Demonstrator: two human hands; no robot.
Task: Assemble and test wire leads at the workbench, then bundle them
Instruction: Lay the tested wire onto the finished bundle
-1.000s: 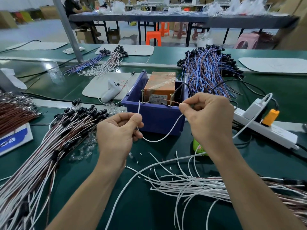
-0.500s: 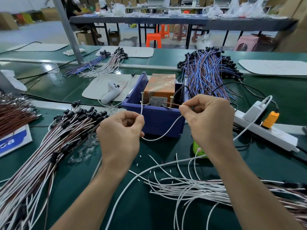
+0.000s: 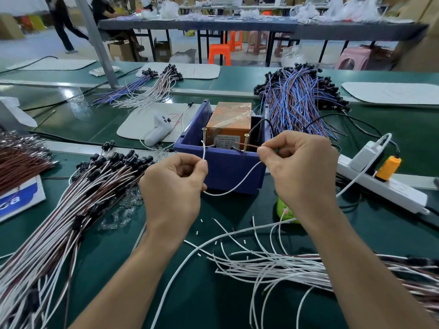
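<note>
Wire lead: a thin white-insulated strand (image 3: 234,186) sagging in a smooth loop between both hands, just in front of the blue bin and above the surface.
Lead ends: the white end rises from the left hand towards the left screw (image 3: 203,136). A brown end runs from the right hand across the right screw (image 3: 246,142). Actual metal contact is too fine to make out.
Left hand (image 3: 173,186): narrow grip, thumb and forefinger pinching the white strand, other fingers curled.
Right hand (image 3: 299,172): narrow grip, fingertips pinching the lead where white meets brown.
Screws: brass-coloured, upright on the bin's front rim.
Blue bin (image 3: 228,172): matte plastic, rectangular. It holds an orange box (image 3: 229,119) under glossy clear tape, with an unreadable label.
Loose white wires (image 3: 273,264): a fanned, springy heap under the right forearm, cut off at the right edge.
Capped leads (image 3: 71,210): a white and brown sheaf with black cylindrical caps, lying to the left.
Green object (image 3: 283,211): mostly hidden by the right wrist.
Power strip (image 3: 384,186): white, carrying an orange plug (image 3: 388,167).
Surface (image 3: 213,293): a dark green mat.
</note>
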